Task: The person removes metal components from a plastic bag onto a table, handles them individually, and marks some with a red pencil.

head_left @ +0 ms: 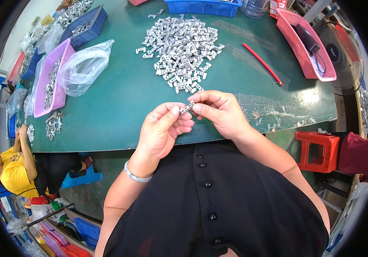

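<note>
A small silvery metal part point(186, 108) with holes in it is pinched between both hands, just above the table's near edge. My left hand point(161, 125) holds its lower left end between thumb and forefinger, the other fingers curled beneath. On the opposite end, the thumb and forefinger of my right hand point(221, 109) close round it. Fingertips cover both ends of the part. Beyond the hands, a large heap of similar small metal pieces point(184, 47) spreads over the green table point(124, 98).
Left stand a pink basket point(60, 91) of metal parts, a clear plastic bag point(83, 70) and a blue bin point(95, 31). Right are a red pencil point(262, 64), a pink basket point(295, 47) and a fan point(336, 55). A red stool point(317, 150) and a co-worker in yellow point(17, 171) flank the table.
</note>
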The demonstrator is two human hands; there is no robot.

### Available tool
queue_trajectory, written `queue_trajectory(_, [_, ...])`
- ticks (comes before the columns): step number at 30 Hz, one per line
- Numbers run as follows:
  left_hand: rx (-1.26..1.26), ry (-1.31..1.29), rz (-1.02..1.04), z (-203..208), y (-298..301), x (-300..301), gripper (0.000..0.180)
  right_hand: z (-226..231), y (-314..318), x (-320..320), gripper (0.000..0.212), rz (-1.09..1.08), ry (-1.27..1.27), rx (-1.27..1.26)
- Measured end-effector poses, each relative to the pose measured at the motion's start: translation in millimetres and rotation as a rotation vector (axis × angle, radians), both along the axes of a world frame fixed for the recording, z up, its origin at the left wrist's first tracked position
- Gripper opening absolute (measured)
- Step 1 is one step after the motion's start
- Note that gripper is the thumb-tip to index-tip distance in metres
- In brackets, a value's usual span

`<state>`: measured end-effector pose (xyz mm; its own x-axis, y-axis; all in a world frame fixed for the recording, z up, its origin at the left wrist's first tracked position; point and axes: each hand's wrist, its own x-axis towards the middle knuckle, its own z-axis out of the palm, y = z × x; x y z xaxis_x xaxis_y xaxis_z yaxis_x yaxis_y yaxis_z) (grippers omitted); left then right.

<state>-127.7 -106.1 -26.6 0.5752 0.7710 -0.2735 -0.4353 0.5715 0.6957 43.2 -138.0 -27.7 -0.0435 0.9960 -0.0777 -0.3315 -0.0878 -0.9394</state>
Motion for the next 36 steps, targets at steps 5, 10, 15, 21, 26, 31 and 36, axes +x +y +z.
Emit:
queue_trajectory(5, [0.003,-0.001,-0.007,-1,-2,2,0.019,6,-1,-3,0.017,0.000,-0.014,-0.033])
queue_trajectory(10, [0.025,0.039,0.087,4,-4,6,0.022,-3,-2,-2,0.020,0.029,0.049,0.051])
queue_trajectory(15, [0.030,0.071,0.130,5,-5,9,0.023,-5,-1,-4,0.017,0.078,0.054,0.149])
queue_trajectory(21, [0.024,0.080,0.092,5,-5,6,0.026,-1,-2,-2,0.010,0.073,-0.067,0.117])
queue_trajectory(26, [0.065,0.072,0.059,6,-4,7,0.029,-1,-2,-2,0.010,0.071,-0.087,0.132])
queue_trajectory(31, [0.045,0.063,0.086,4,-4,9,0.028,0,-3,-4,0.010,0.034,-0.031,0.106])
queue_trajectory(36, [0.040,0.063,0.097,3,-5,9,0.023,0,-3,-2,0.011,0.070,0.008,0.065])
